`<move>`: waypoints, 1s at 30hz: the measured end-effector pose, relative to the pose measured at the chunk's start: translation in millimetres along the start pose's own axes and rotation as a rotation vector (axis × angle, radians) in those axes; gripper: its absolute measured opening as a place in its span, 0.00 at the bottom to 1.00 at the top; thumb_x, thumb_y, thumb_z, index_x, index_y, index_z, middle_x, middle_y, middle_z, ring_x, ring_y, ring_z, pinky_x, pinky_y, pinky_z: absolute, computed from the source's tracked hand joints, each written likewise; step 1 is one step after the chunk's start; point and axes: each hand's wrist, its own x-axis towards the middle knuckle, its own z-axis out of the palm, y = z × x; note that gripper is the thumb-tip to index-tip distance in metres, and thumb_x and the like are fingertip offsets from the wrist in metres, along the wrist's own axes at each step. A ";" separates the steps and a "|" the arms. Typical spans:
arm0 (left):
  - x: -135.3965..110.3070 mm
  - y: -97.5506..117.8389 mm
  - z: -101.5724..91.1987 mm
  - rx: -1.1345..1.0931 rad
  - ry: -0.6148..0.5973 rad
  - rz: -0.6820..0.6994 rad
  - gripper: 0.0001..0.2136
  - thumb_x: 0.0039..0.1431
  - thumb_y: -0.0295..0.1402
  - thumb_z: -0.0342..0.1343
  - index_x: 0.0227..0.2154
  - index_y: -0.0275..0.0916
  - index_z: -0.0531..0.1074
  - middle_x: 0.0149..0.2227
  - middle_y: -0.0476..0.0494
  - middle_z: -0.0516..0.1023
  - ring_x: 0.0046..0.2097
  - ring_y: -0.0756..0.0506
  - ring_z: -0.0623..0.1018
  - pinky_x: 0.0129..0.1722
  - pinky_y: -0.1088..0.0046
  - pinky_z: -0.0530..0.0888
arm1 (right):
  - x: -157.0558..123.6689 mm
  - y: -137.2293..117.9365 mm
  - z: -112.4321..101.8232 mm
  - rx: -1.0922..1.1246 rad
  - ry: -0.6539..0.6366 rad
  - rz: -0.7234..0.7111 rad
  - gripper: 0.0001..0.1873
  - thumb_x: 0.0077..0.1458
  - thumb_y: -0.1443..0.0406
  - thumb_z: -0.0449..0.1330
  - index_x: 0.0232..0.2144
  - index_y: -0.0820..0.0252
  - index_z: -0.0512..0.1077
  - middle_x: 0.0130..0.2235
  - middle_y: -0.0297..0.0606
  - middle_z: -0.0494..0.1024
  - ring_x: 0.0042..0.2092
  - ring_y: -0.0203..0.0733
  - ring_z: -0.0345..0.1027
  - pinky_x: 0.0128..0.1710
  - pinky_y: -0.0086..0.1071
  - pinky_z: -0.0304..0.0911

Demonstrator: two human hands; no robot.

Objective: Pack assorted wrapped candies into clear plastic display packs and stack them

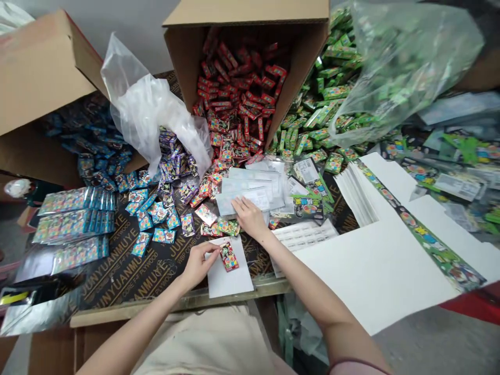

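My left hand (200,265) pinches a small red candy-like box (228,257) at its upper left corner, over a white card (239,284) at the table's front edge. Cartoon prints cover the box. Farther forward, my right hand (250,217) lies with outstretched fingers on a fanned stack of clear plastic sleeves (253,182). Just below its fingers sits a green box (228,227) among loose boxes. A purple box (188,225) and several blue boxes (164,235) lie to the left of the card.
Cartons of blue boxes (94,135) and red boxes (242,94) stand at the back, with green boxes (332,94) piled right. Filled sleeves (70,224) are stacked left. Large white sheets (351,271) and a label sheet (304,237) lie right. Plastic bags (148,104) drape between cartons.
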 end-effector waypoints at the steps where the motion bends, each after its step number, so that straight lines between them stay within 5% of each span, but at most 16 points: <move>1: -3.3 -6.0 -3.2 0.010 -0.022 0.033 0.12 0.62 0.37 0.52 0.32 0.38 0.78 0.32 0.43 0.80 0.34 0.46 0.77 0.36 0.70 0.71 | 0.0 0.4 -0.1 0.007 0.036 -0.011 0.26 0.54 0.76 0.52 0.55 0.67 0.69 0.56 0.50 0.72 0.60 0.52 0.63 0.59 0.45 0.62; 6: -30.4 -37.2 -22.3 0.011 -0.039 0.150 0.12 0.61 0.37 0.53 0.33 0.38 0.79 0.33 0.42 0.81 0.35 0.46 0.78 0.37 0.71 0.71 | 5.1 -11.7 -14.7 0.105 0.181 -0.076 0.18 0.56 0.72 0.56 0.48 0.62 0.75 0.50 0.45 0.78 0.54 0.50 0.71 0.55 0.45 0.65; 12: -69.4 -65.5 -53.9 -0.200 0.112 0.135 0.11 0.54 0.39 0.59 0.31 0.37 0.79 0.33 0.42 0.82 0.35 0.44 0.78 0.37 0.70 0.72 | 9.9 -83.6 -11.4 0.382 0.390 -0.058 0.19 0.52 0.75 0.53 0.41 0.59 0.78 0.51 0.40 0.77 0.54 0.44 0.71 0.56 0.42 0.63; 16: -98.2 -77.0 -76.9 -0.376 0.169 0.099 0.13 0.50 0.41 0.61 0.31 0.35 0.79 0.31 0.42 0.81 0.33 0.44 0.78 0.37 0.69 0.72 | 18.0 -124.5 5.3 0.609 0.344 0.025 0.11 0.52 0.68 0.57 0.35 0.60 0.79 0.41 0.39 0.82 0.47 0.44 0.74 0.53 0.40 0.65; 22: -135.1 -98.7 -121.5 -0.319 0.394 0.150 0.18 0.49 0.41 0.63 0.41 0.37 0.78 0.43 0.39 0.80 0.43 0.42 0.78 0.46 0.66 0.72 | 10.1 -179.7 -21.7 0.915 0.915 0.174 0.17 0.53 0.54 0.59 0.38 0.61 0.75 0.43 0.42 0.81 0.46 0.44 0.74 0.51 0.39 0.66; 25: -147.4 -100.0 -137.6 -0.483 0.435 0.145 0.27 0.46 0.46 0.64 0.49 0.39 0.73 0.53 0.38 0.75 0.55 0.39 0.73 0.55 0.63 0.67 | -5.6 -223.3 -23.2 1.224 0.777 0.140 0.21 0.47 0.54 0.65 0.41 0.58 0.72 0.44 0.40 0.80 0.44 0.44 0.75 0.47 0.40 0.70; 30: -170.8 -80.6 -123.7 -0.983 0.063 0.082 0.36 0.50 0.64 0.48 0.49 0.37 0.73 0.50 0.37 0.77 0.56 0.36 0.72 0.55 0.59 0.68 | -37.3 -303.1 28.3 1.418 0.387 0.090 0.26 0.49 0.54 0.64 0.48 0.57 0.67 0.42 0.42 0.81 0.41 0.46 0.76 0.44 0.42 0.72</move>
